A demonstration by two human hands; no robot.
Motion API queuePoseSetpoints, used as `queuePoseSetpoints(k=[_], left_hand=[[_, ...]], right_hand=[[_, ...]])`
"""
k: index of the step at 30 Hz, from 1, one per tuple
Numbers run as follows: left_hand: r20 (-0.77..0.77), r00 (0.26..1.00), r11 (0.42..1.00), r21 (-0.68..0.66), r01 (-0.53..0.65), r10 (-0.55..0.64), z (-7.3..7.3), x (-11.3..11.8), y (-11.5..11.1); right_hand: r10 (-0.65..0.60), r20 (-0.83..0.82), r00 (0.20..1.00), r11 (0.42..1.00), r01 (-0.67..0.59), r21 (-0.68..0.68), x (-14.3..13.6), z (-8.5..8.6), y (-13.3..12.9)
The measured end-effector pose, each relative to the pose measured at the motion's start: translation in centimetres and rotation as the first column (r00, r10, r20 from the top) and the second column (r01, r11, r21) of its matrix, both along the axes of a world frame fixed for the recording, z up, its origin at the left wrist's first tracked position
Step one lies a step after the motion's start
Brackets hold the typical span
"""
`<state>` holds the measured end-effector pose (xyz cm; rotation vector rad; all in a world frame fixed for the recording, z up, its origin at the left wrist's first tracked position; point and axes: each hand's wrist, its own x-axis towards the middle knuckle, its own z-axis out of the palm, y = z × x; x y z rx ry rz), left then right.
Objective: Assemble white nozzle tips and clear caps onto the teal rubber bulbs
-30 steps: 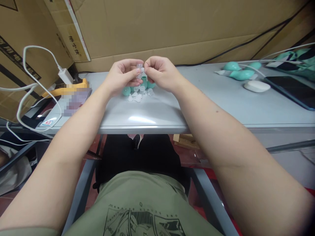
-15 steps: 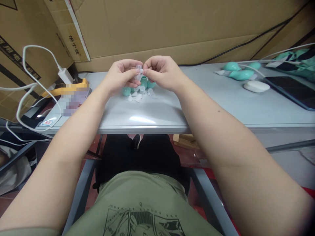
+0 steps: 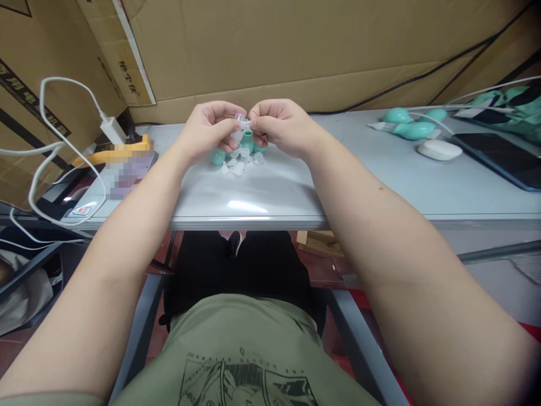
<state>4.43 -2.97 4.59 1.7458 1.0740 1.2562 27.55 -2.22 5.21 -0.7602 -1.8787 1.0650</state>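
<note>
Over the back middle of the grey table, my left hand (image 3: 214, 128) pinches a small clear plastic piece (image 3: 242, 119) between thumb and fingers. My right hand (image 3: 276, 125) is closed at the right side of that same piece, its fingertips touching it. Just below and behind the fingers stand several teal rounded bottles (image 3: 247, 141), partly covered by the hands. Small clear and white plastic parts (image 3: 238, 168) lie in front of them on the tabletop.
White cables and a plug (image 3: 113, 131) are at the left, beside a yellow object (image 3: 131, 148). At the right lie more teal pieces (image 3: 416, 129), a white oval object (image 3: 439, 150) and a dark phone-like slab (image 3: 502, 158). Cardboard (image 3: 253, 45) stands behind the table.
My right hand has shifted slightly right and its fingers have curled. The clear piece between my hands has tilted a little.
</note>
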Motion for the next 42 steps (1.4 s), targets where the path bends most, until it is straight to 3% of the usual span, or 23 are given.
queuePoseSetpoints(k=[9, 14, 16, 18, 21, 29, 34, 39, 42], left_hand=[[0.004, 1.0, 0.998, -0.062, -0.013, 0.013, -0.1, 0.0, -0.1], [0.013, 1.0, 1.0, 0.005, -0.026, 0.026, 0.1, -0.4, 0.2], [0.027, 1.0, 1.0, 0.017, -0.011, 0.01, 0.3, -0.5, -0.1], [0.049, 0.999, 0.999, 0.036, -0.002, 0.0, 0.4, -0.4, -0.4], [0.043, 0.998, 0.998, 0.043, -0.036, 0.034, 0.3, -0.2, -0.5], [0.024, 0.998, 0.997, 0.051, -0.056, 0.055, -0.4, -0.2, 0.5], [0.013, 0.999, 0.995, 0.089, -0.035, 0.034, -0.5, -0.5, 0.8], [0.003, 0.999, 0.995, 0.089, -0.04, 0.04, -0.7, -0.4, 0.7], [-0.033, 0.999, 0.997, 0.075, -0.032, 0.035, -0.7, -0.2, 0.2]], right_hand=[[0.041, -0.035, 0.999, 0.995, -0.044, -0.09, -0.5, -0.4, 0.1], [0.028, -0.141, 0.99, 0.995, -0.041, -0.091, 0.2, -0.3, 0.7], [-0.004, -0.072, 0.997, 1.0, 0.003, -0.014, 0.8, -0.2, 1.0], [-0.052, 0.111, 0.992, 0.993, 0.039, 0.115, 1.5, -0.1, 1.2], [-0.098, 0.365, 0.926, 0.974, 0.014, 0.225, 2.2, -0.2, 1.5], [-0.138, 0.475, 0.869, 0.967, 0.014, 0.256, 2.5, -0.6, 2.3], [-0.157, 0.374, 0.914, 0.964, 0.059, 0.26, 2.4, -0.4, 2.1], [-0.095, 0.097, 0.991, 0.991, 0.084, 0.109, 1.7, 0.2, 0.2], [-0.067, 0.059, 0.996, 0.994, 0.062, 0.087, 0.8, 0.0, -0.6]])
